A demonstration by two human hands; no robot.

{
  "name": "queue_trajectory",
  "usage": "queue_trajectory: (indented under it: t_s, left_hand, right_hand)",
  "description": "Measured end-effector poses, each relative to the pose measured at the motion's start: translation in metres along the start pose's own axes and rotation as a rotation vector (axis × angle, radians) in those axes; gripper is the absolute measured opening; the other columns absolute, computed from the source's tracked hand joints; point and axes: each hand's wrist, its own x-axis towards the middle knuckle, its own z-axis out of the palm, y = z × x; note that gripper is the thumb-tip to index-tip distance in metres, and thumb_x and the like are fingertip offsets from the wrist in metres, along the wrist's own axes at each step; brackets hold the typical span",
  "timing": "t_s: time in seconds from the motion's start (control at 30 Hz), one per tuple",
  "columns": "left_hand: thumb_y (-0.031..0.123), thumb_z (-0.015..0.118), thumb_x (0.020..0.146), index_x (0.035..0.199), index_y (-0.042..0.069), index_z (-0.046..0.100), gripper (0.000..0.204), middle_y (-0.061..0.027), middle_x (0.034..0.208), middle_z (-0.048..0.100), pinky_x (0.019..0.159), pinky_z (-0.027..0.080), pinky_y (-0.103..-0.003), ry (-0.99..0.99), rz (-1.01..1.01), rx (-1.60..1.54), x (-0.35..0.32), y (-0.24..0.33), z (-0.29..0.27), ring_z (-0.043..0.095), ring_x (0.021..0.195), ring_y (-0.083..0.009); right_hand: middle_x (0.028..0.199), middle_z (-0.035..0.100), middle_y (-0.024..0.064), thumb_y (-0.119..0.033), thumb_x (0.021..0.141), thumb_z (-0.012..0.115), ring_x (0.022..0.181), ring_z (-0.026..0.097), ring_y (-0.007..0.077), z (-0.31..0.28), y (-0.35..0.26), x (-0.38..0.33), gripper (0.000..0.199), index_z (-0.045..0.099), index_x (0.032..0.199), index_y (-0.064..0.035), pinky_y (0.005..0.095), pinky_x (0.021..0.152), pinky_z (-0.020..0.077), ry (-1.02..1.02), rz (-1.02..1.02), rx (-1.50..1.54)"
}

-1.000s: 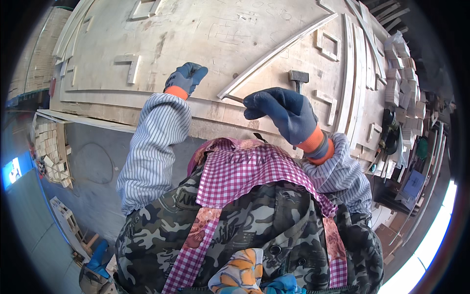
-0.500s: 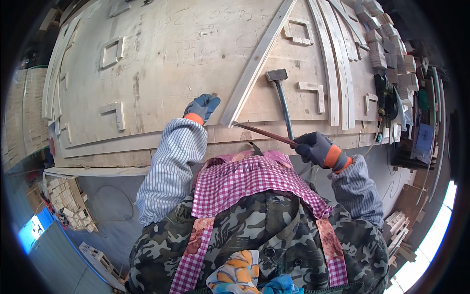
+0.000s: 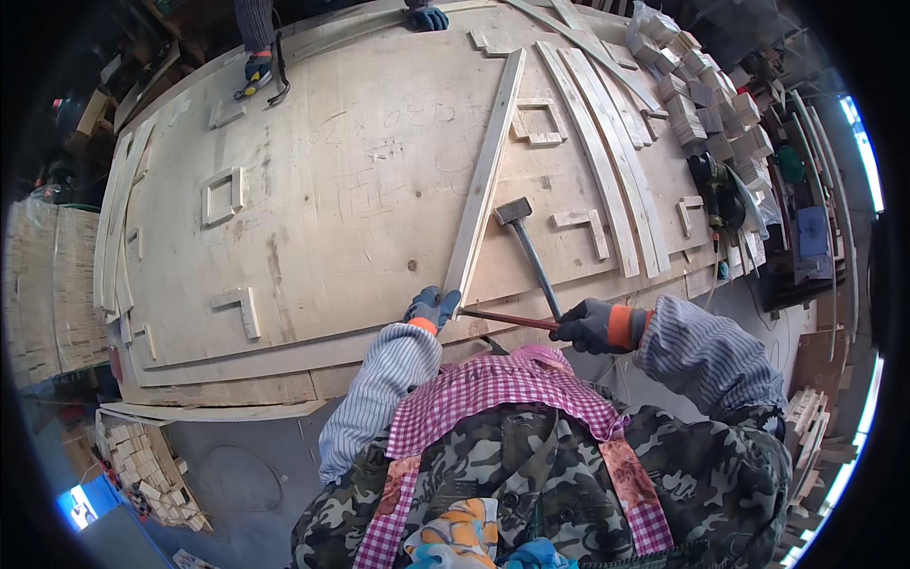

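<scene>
Head view shows me a long pale wooden strip aslant on the plywood-topped desk, its near end in the blue-gloved left hand's fingers, the grey-gloved right hand's fingers closed around a slim reddish-brown rod.

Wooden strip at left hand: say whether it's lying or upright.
Lying: the wooden strip stretches across the board, near end at the left hand.

Red bar: gripped end hidden. Co-worker's sleeve: cut off above.
</scene>
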Motion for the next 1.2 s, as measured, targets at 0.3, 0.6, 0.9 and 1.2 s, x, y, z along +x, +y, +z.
queue_trajectory:
  t_s: [0.3, 0.6, 0.9, 1.2]
  left_hand:
    - [0.048, 0.073, 0.060, 0.106, -0.001, 0.056, 0.069, -0.0182, 0.094, 0.062, 0.074, 0.047, -0.039, -0.147, -0.091, -0.128, 0.016, 0.038, -0.003, 0.060, 0.085, -0.0307]
    - [0.026, 0.076, 0.065, 0.103, -0.004, 0.050, 0.054, -0.0139, 0.087, 0.060, 0.063, 0.047, -0.036, 0.076, -0.027, -0.527, -0.049, -0.009, -0.005, 0.058, 0.075, -0.0223]
    - [0.016, 0.073, 0.070, 0.099, 0.004, 0.048, 0.040, -0.0056, 0.082, 0.056, 0.056, 0.045, -0.026, 0.524, 0.285, -0.976, -0.051, -0.023, -0.009, 0.054, 0.069, -0.0132]
    - [0.012, 0.075, 0.070, 0.104, 0.009, 0.048, 0.043, -0.0029, 0.083, 0.056, 0.059, 0.050, -0.028, 0.186, 0.244, -1.342, 0.028, 0.000, 0.009, 0.056, 0.067, -0.0121]
  right_hand:
    - [0.069, 0.061, 0.0065, -0.030, 0.086, 0.052, 0.053, 0.057, 0.0128, 0.018, -0.067, -0.058, 0.040, 0.055, 0.112, -0.0003, 0.0273, 0.049, 0.0479, -0.011, 0.103, -0.258]
    - [0.078, 0.065, 0.0107, -0.030, 0.084, 0.053, 0.066, 0.064, 0.0192, 0.025, -0.075, -0.066, 0.033, 0.059, 0.101, -0.0030, 0.0312, 0.062, 0.0507, -0.120, -0.038, -0.591]
    - [0.077, 0.063, 0.0129, -0.024, 0.082, 0.049, 0.068, 0.064, 0.0263, 0.039, -0.115, -0.090, 0.028, 0.063, 0.095, -0.0036, 0.0381, 0.058, 0.0516, 0.010, -0.282, -1.353]
    - [0.065, 0.060, 0.0057, -0.022, 0.083, 0.049, 0.054, 0.061, 0.0216, 0.025, -0.079, -0.096, 0.028, 0.054, 0.102, -0.0025, 0.0359, 0.044, 0.0469, 0.337, -0.238, -1.347]
